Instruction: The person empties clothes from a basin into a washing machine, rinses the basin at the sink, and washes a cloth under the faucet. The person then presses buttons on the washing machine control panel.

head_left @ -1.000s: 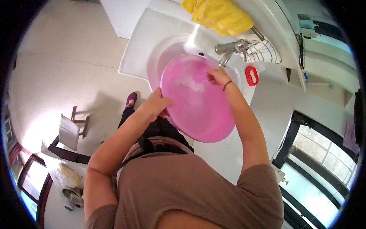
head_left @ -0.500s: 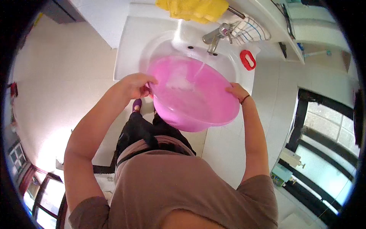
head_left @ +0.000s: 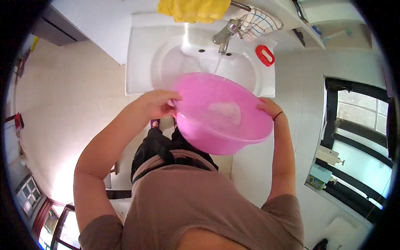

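Note:
A large pink plastic basin (head_left: 208,129) is tilted over the near edge of a white washbasin (head_left: 141,54). My left hand (head_left: 162,103) grips its rim on the left, thumb over the edge. On the opposite side, my right hand (head_left: 270,108) is closed round the rim, fingers partly hidden by it. Light reflects off the inside of the pink basin. Beyond its far rim, a thin stream of water runs from the chrome faucet (head_left: 224,43) into the washbasin, where some foamy water shows.
A yellow towel (head_left: 193,10) and a checked cloth (head_left: 259,25) hang behind the faucet. On the washbasin's right corner lies a red-rimmed oval item (head_left: 265,56). A shelf (head_left: 310,31) runs along the upper right, and a dark-framed window (head_left: 358,146) is at the right.
Both hands have drawn the pink basin back toward my body and away from the faucet. The water stream now falls into the washbasin rather than the pink basin.

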Tool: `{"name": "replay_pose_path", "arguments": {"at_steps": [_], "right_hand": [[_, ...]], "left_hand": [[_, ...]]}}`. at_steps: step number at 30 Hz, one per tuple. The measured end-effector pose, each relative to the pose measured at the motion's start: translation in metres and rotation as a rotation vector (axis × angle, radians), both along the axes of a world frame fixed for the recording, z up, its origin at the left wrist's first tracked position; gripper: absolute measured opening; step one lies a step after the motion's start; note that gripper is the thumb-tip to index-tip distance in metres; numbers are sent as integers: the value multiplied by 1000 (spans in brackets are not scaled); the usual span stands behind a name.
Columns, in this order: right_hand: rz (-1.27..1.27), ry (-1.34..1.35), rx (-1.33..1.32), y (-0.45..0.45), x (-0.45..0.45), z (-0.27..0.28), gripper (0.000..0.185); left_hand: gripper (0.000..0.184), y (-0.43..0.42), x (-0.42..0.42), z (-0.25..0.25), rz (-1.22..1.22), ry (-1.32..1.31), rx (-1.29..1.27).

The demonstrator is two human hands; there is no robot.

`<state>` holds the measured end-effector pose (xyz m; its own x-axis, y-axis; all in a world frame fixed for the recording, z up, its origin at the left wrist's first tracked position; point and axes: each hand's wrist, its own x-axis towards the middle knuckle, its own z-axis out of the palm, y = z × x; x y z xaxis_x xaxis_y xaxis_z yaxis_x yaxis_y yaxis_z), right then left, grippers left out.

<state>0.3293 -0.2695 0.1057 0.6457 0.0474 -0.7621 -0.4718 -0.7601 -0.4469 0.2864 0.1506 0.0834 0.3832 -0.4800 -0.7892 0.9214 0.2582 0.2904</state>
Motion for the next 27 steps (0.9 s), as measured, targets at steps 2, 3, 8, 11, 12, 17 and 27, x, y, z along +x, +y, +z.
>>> {"name": "replay_pose_path", "arguments": {"at_steps": [2,3,8,11,12,17,27], "right_hand": [[1,-2,-17,16,8,0,42],[7,2,-38,21,14,-1,39],[-93,-41,5,-7,29,-12,37],[-122,-37,-103,-12,30,8,31],[-118,-32,-201,-16,29,13,27],[-20,-38,-234,-27,31,32,19],[76,-35,-548,38,52,69,14]], "left_hand": [[19,15,0,-2,57,45,29],[19,14,2,0,57,42,36],[22,-17,18,-15,261,47,98],[22,-37,13,-19,261,61,49],[22,-40,10,-18,234,55,35],[24,-47,-19,-11,300,106,-45],[21,-35,-13,-19,455,158,-56]]}}
